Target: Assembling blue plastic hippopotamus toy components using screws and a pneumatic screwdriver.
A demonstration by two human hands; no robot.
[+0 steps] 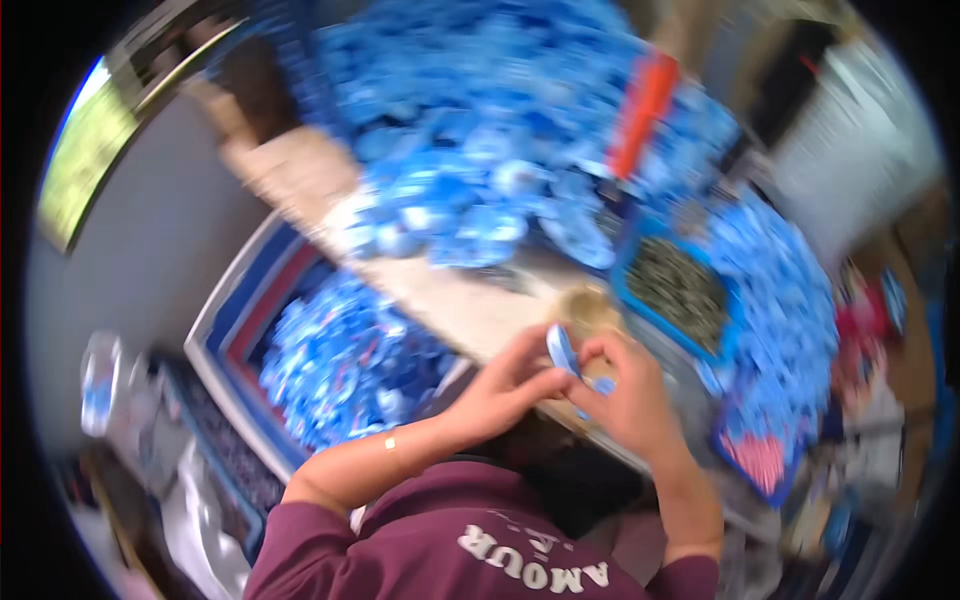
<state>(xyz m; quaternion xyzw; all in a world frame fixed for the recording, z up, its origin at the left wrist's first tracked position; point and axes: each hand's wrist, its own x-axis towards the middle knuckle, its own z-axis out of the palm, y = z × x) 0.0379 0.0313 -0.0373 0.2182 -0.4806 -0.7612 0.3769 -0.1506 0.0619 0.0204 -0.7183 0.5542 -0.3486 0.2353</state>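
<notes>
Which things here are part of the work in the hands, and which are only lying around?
In use: left hand, right hand, small blue piece held between them.
Lying about: blue heap, crate of blue pieces, blue tray, orange bar.

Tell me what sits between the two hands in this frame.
In the head view, a small blue piece is pinched between the left hand and right hand, both gripping it above the table.

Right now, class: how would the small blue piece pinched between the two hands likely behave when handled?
The blue piece looks small and thin, so probably light. Both the left hand and right hand pinch it, suggesting it may slip. Blur hides its stiffness.
</notes>
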